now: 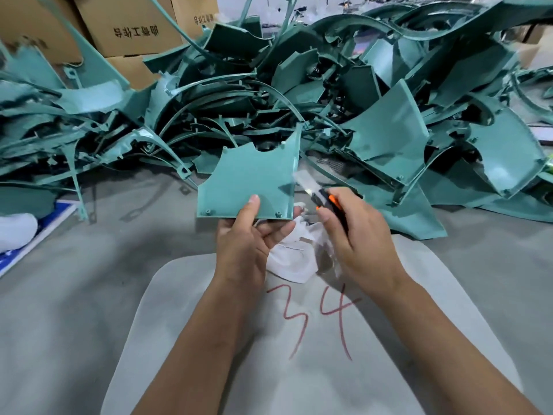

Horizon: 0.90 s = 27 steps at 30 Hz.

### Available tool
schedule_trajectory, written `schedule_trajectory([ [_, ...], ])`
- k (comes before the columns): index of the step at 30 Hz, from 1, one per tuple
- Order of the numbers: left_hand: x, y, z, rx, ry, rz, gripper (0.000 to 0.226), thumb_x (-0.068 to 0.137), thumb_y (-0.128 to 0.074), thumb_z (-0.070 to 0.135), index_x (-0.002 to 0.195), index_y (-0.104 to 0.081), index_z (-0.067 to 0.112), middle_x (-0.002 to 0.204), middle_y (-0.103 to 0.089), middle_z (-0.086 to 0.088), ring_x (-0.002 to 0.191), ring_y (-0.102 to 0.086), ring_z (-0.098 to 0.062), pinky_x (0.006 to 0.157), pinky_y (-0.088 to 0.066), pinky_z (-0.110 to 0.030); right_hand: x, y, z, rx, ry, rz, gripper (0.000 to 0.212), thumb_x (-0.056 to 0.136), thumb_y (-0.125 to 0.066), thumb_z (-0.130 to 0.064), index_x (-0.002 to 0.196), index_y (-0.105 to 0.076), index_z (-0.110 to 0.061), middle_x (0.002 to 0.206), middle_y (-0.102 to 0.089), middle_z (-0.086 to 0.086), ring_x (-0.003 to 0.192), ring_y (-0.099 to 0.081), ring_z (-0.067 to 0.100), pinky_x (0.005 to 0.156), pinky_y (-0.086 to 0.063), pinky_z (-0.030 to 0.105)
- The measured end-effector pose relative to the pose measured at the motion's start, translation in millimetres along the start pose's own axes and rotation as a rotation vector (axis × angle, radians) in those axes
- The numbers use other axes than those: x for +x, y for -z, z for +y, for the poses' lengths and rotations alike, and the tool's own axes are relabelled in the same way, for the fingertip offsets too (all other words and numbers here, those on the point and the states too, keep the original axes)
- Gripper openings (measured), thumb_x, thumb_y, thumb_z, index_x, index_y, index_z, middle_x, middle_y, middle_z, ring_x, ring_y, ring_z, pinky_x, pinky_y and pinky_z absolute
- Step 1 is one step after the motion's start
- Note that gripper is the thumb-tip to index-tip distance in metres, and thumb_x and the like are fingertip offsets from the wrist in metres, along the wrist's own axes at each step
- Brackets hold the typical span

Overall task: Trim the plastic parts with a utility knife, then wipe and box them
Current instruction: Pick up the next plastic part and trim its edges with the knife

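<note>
Now trimming: knife (326,202) blade at part's (248,178) 3 o'clock edge.
Left hand (248,241): grips part.
Right hand (353,235): grasps knife.
Left: wiping, boxing; pile (389,121) at 12 o'clock.

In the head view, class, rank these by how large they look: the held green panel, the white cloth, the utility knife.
1. Green panel, clearly largest.
2. White cloth, partly hidden by the hands.
3. Utility knife; its handle is mostly covered, so its place below the cloth is uncertain.

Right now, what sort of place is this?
Probably a factory finishing station: a heap of teal plastic parts, cardboard boxes behind, and a utility knife at one held part.
</note>
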State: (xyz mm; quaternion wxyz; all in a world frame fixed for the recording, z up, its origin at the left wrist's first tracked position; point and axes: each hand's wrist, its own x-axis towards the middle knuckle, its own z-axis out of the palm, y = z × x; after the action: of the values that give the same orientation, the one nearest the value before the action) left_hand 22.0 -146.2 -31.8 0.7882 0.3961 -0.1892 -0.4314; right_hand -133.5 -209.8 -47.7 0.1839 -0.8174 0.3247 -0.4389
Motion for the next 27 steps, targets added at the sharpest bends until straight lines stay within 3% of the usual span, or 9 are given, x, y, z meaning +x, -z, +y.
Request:
schedule_trajectory([
  [6, 4, 6, -3, 0.064, -0.05, 0.078, 0.006, 0.103, -0.058, 0.013, 0.105, -0.063, 0.013, 0.089, -0.077, -0.011, 0.07, -0.073, -0.023, 0.055, -0.057, -0.028, -3, 0, -2, -0.025, 0.093, -0.146, 0.028, 0.103, -0.057, -0.047, 0.115, -0.062, -0.022, 0.079, -0.065, -0.009, 0.068, -0.061, 0.019, 0.063, -0.052, 0.041],
  [11, 8, 10, -3, 0.063, -0.052, 0.019, 0.018, 0.103, -0.059, 0.013, 0.119, -0.059, 0.004, 0.084, -0.073, -0.009, 0.063, -0.067, -0.019, 0.049, -0.049, -0.025, -4, -3, -4, -0.086, 0.134, -0.134, 0.029, 0.106, -0.049, -0.045, 0.114, -0.062, -0.021, 0.079, -0.066, -0.006, 0.068, -0.061, 0.021, 0.062, -0.05, 0.043],
  [15, 10, 13, -3, 0.089, -0.087, -0.07, 0.022, 0.102, -0.058, 0.01, 0.123, -0.059, 0.005, 0.091, -0.073, -0.007, 0.059, -0.064, -0.016, 0.045, -0.044, -0.023, -1, 0, 4, -0.029, 0.063, 0.005, 0.018, 0.106, -0.056, -0.035, 0.108, -0.06, -0.017, 0.071, -0.063, -0.007, 0.062, -0.06, 0.021, 0.058, -0.05, 0.043],
  [21, 11, 14, 1, 0.077, -0.056, -0.122, 0.031, 0.1, -0.058, 0.011, 0.13, -0.056, 0.002, 0.094, -0.073, -0.006, 0.06, -0.064, -0.014, 0.045, -0.042, -0.022, 4, -2, 5, -0.079, 0.076, 0.144, 0.02, 0.104, -0.059, -0.033, 0.099, -0.061, -0.014, 0.067, -0.053, -0.008, 0.058, -0.05, 0.019, 0.053, -0.043, 0.038],
  [27, 9, 16, 6, 0.116, 0.003, -0.139, 0.054, 0.078, -0.071, 0.01, 0.131, -0.059, 0.004, 0.106, -0.074, -0.01, 0.077, -0.07, -0.02, 0.056, -0.048, -0.03, 16, 12, 25, -0.064, -0.123, 0.351, 0.02, 0.107, -0.059, -0.028, 0.089, -0.056, -0.02, 0.061, -0.049, -0.013, 0.054, -0.051, 0.005, 0.048, -0.035, 0.017],
])
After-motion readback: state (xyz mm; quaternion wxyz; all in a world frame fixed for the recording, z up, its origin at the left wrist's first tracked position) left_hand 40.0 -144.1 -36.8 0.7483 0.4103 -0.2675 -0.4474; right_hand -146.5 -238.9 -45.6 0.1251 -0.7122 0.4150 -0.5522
